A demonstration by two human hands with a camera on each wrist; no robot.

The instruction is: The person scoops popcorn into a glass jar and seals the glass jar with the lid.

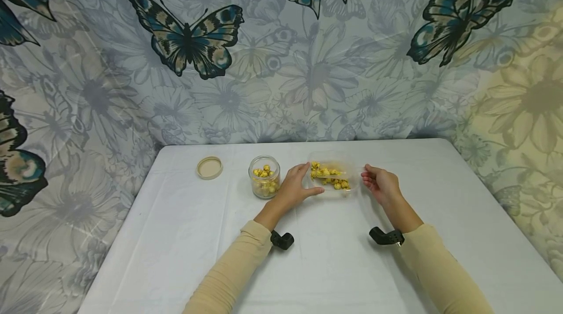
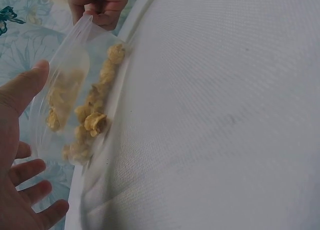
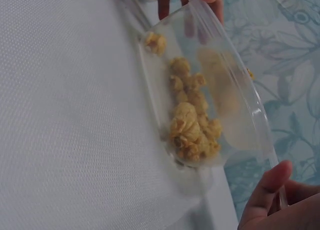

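A clear plastic container with yellow caramel popcorn in it stands toward the far side of the table. With thumb and fingers, my right hand pinches the container's rim at its right corner; the right wrist view shows this grip up close. My left hand is at the container's left end, thumb stretched out and fingers spread. In the left wrist view the left thumb lies close by the rim. Just left of that hand stands a glass jar, uncapped, with popcorn inside.
A round gold-coloured lid lies on the white-covered table, left of the jar. Behind the table's far edge hangs a cloth printed with butterflies and flowers. Each wrist wears a black camera mount.
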